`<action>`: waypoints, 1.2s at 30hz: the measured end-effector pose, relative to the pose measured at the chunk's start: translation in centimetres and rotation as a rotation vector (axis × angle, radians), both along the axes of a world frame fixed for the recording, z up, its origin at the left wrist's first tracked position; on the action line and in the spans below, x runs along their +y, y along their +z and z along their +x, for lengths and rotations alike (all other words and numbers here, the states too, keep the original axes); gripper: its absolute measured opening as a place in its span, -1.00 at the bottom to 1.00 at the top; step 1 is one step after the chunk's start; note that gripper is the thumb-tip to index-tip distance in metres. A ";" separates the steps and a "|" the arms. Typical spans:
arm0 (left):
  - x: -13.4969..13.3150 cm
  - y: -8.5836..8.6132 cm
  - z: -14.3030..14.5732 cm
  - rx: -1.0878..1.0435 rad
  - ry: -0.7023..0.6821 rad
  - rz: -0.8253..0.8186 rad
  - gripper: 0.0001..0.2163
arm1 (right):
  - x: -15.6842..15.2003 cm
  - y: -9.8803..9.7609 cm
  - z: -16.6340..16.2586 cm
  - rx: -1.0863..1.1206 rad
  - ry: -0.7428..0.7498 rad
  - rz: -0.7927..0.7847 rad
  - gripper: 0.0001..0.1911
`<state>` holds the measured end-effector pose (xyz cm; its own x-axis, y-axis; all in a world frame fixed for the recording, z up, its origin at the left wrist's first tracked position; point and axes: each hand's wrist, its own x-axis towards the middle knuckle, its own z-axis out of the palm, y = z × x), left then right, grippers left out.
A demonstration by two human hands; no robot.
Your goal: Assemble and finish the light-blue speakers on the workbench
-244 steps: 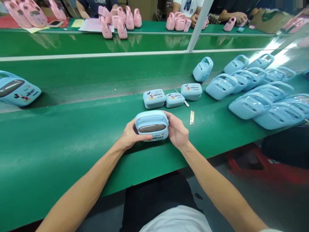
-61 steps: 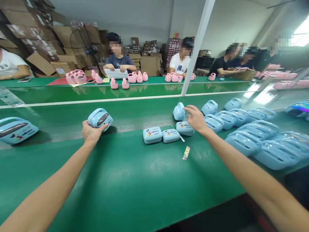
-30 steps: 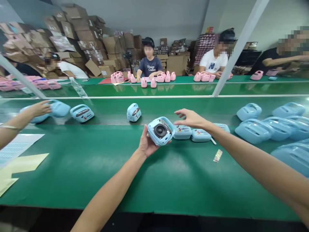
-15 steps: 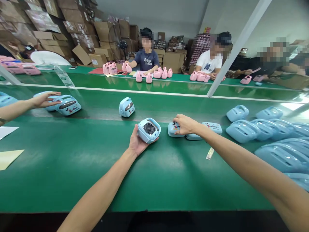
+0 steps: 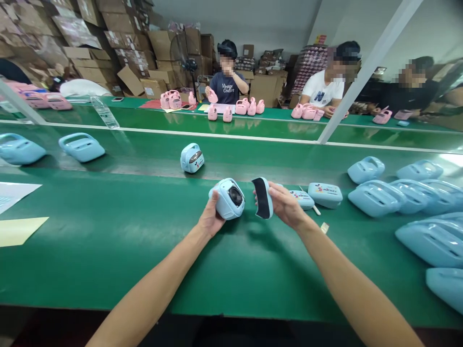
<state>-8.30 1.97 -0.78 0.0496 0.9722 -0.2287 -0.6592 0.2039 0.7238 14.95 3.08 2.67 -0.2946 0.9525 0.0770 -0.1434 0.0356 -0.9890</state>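
Observation:
My left hand (image 5: 211,218) is closed round a light blue speaker (image 5: 228,206) whose round black cone faces right, toward my other hand. Pinched in my right hand (image 5: 284,203) is a curved blue front cover (image 5: 268,205), its dark inner side turned to the speaker. A small gap separates the two parts, both held above the green table. Just past my right hand lie a printed blue cover (image 5: 302,198) and another printed cover (image 5: 325,194) with a cartoon figure and "Mickey" lettering.
An assembled blue speaker (image 5: 192,158) stands beyond my left hand. Several blue housings (image 5: 374,198) crowd the right side; two more housings (image 5: 81,147) sit at far left. Yellow paper (image 5: 22,231) lies on the left. Co-workers with pink speakers (image 5: 241,107) sit across a white rail (image 5: 181,134).
My right hand has lifted a cover off the table and brought it near the speaker. The speaker has turned rightward in my left hand. Another person's hand at far left has left view.

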 end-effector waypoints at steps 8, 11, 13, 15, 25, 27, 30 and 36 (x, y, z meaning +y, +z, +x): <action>-1.7 -0.1 0.9 0.214 -0.125 0.137 -0.07 | -3.1 -1.6 -3.6 -0.340 -0.252 0.327 -0.42; -1.7 -0.2 1.1 0.193 -0.143 0.126 -0.07 | -3.3 -1.6 -3.9 -0.410 -0.265 0.415 -0.42; -1.7 -0.2 1.2 0.169 -0.159 0.103 -0.06 | -3.3 -1.8 -3.9 -0.442 -0.276 0.441 -0.42; -1.8 -0.2 1.3 0.146 -0.172 0.095 -0.04 | -3.4 -2.2 -3.9 -0.489 -0.304 0.488 -0.41; -1.6 0.1 1.2 -0.014 -0.279 -0.011 -0.38 | -3.1 -3.9 -1.8 -0.516 -0.102 0.836 -0.11; -1.6 -0.1 1.2 -0.047 -0.297 -0.050 -0.40 | -3.0 -4.4 -1.6 -0.502 -0.112 0.814 -0.10; -1.7 -0.5 1.2 -0.076 -0.329 -0.041 -0.39 | -3.2 -5.2 -1.7 -0.496 -0.166 0.814 -0.07; -1.6 -1.0 0.8 -0.090 -0.376 -0.053 -0.49 | -3.9 -5.9 -2.3 -0.460 -0.229 0.818 0.08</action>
<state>-7.53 0.36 -1.73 0.4226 0.8693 -0.2564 -0.5920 0.4790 0.6481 12.69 -0.85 -3.23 -0.2754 0.6939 0.6653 0.3479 0.7171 -0.6039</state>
